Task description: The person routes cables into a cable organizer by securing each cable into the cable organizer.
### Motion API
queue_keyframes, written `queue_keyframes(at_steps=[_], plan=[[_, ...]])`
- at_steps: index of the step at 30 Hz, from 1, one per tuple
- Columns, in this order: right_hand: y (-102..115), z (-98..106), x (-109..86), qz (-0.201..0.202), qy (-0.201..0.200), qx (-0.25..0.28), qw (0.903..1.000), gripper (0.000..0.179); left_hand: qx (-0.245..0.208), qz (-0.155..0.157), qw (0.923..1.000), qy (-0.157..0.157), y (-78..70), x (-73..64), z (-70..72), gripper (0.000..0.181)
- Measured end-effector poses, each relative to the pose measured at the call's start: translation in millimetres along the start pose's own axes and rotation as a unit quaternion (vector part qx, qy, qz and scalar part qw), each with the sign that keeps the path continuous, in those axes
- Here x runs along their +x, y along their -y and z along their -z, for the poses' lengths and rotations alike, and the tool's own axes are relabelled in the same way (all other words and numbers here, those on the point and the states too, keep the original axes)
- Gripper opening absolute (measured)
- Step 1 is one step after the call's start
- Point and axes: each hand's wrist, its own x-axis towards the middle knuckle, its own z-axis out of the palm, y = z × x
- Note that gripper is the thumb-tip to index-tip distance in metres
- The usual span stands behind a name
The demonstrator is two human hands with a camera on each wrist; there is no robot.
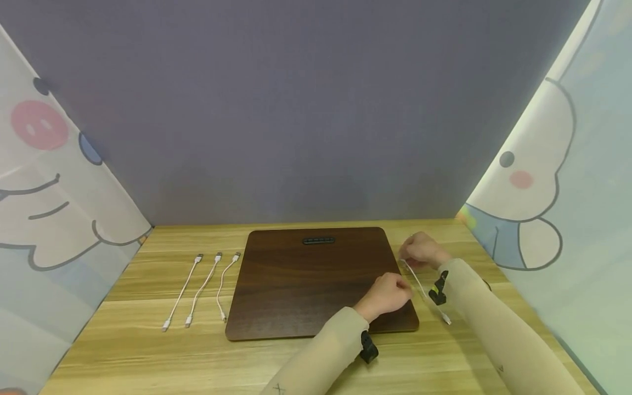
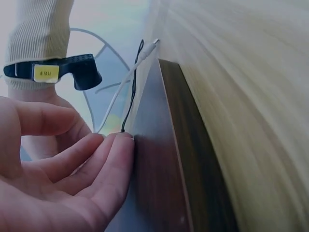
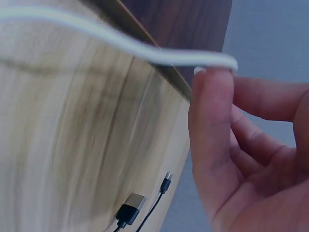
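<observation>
At the right of the brown wooden board, my right hand pinches a short white cable near its far end. In the right wrist view the cable runs up to the thumb and index fingertip. Its near plug points towards me beside the board. My left hand hovers over the board's right part, fingers loosely bent and holding nothing. Seen from the left wrist, the fingertips of that hand are close to the board's surface.
Three white cables lie spaced apart left of the board. A black slotted strip sits near its far edge. Black cable plugs lie on the wooden table by my right hand. A grey panel stands behind.
</observation>
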Motion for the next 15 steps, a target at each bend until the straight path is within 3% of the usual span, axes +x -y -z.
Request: queue_keyframes(at_steps=[5, 10, 15], plan=[[1.6, 2.0, -2.7, 0.021, 0.009, 0.018, 0.9996, 0.019, -0.086, 0.017, 0.9961, 0.001, 1.1, 4.3, -6.4, 0.016], [5.4, 5.1, -5.2, 0.038, 0.010, 0.039, 0.9984, 0.025, -0.181, 0.041, 0.9826, 0.008, 0.0, 8.0, -15.5, 0.013], [11.0, 8.6, -9.2, 0.034, 0.008, 0.066, 0.9972, 0.029, -0.234, 0.053, 0.9708, 0.008, -2.0, 7.4, -18.8, 0.016]])
